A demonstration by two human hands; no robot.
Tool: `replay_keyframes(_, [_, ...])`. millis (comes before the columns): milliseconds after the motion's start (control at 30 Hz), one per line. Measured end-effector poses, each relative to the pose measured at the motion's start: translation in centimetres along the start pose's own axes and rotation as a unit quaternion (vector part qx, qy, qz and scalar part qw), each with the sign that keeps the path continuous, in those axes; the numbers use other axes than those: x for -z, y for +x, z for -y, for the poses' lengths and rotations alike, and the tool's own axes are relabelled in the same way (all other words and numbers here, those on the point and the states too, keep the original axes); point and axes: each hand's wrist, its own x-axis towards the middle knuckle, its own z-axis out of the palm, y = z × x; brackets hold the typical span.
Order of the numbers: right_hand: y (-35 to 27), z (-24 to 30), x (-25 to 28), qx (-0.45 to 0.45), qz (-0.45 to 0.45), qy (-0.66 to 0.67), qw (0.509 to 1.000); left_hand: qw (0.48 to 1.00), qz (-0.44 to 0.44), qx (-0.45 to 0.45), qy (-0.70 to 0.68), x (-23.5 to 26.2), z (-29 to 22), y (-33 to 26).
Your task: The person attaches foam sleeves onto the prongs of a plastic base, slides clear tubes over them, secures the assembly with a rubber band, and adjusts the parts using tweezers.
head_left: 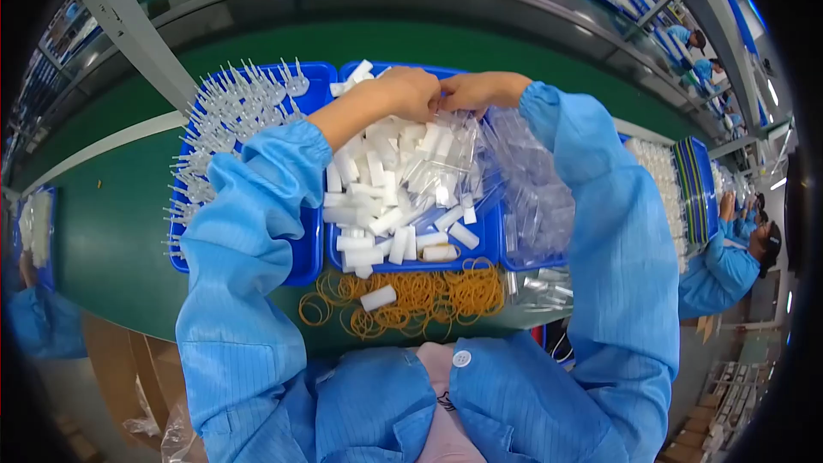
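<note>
My left hand and my right hand meet above the far end of the middle blue tray, fingers pinched together on a small item I cannot make out. Below them hangs a clear plastic bag that seems held at its top. The tray under it is full of small white plastic blocks. Both forearms wear light blue sleeves.
A blue tray of clear needle-like parts sits left. Clear plastic bags pile up right. Yellow rubber bands and one white block lie at the near edge of the green conveyor. Other workers sit at right and left.
</note>
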Motion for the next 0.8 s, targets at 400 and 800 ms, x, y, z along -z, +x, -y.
replay_keyframes(400, [-6.6, 1.2, -5.4, 0.114, -0.100, 0.028, 0.988, 1.000, -0.028, -0.008, -0.007, 0.3, -3.5, -6.1])
replay_keyframes(800, [-9.1, 0.1, -15.6, 0.303, -0.467, -0.132, 0.820, 0.958, -0.276, -0.068, -0.045, -5.1, -7.1, -12.7])
